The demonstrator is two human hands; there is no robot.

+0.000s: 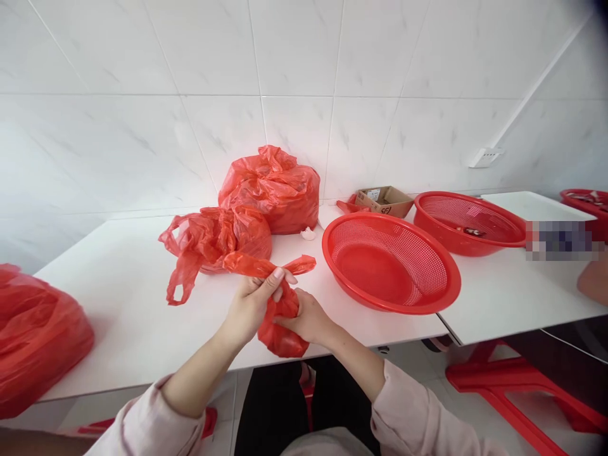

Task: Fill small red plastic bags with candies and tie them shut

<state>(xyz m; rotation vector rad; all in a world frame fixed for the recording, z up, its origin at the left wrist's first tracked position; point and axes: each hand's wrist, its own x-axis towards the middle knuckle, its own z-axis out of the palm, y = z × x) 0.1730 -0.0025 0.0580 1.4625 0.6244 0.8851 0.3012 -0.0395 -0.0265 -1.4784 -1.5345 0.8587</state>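
A small red plastic bag (284, 339) hangs over the front edge of the white table, its neck twisted. My left hand (254, 301) pinches that bag at the neck, below two loose ends that stick out to either side. Around the body of the same bag, my right hand (308, 320) is wrapped from the right. What the bag contains is hidden. Just behind my hands lies another red plastic bag (242, 231) with its handles spread to the left. A red colander (375, 272) stands to the right of my right hand.
Behind is a large full red bag (280, 190); another bag (42, 335) sits far left. A cardboard box (386, 201) and a second colander (468, 212) stand at the back right. A co-worker's arm (593, 282) reaches in from the right. Red stools (503, 380) are below.
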